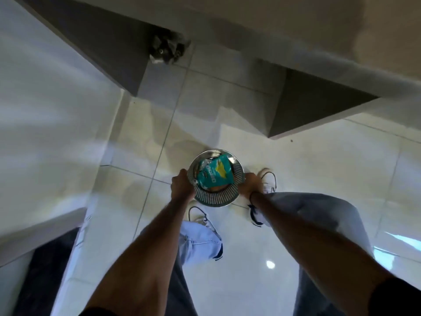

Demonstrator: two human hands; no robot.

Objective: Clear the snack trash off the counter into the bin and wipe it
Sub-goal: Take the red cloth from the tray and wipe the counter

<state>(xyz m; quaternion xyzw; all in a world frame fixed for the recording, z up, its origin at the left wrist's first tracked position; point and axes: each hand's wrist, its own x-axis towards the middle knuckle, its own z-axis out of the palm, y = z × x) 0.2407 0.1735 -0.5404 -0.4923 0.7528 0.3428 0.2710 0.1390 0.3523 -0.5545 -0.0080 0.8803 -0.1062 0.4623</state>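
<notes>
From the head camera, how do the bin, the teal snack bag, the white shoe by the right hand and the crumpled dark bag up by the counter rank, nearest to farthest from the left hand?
1. Bin: gripped by the left hand.
2. Teal snack bag: inside the bin, just right.
3. White shoe: beyond the bin, by the right hand.
4. Crumpled dark bag: far up, under the counter edge.

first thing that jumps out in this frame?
The teal snack bag stuffed into the round metal bin, dead centre over the glossy tiled floor. Both hands are on the bin: the left hand takes its left rim, the right hand its right rim, each in a closed grip. White sneakers show just beneath, and a crumpled grey bag sits at the cabinet base up top.
</notes>
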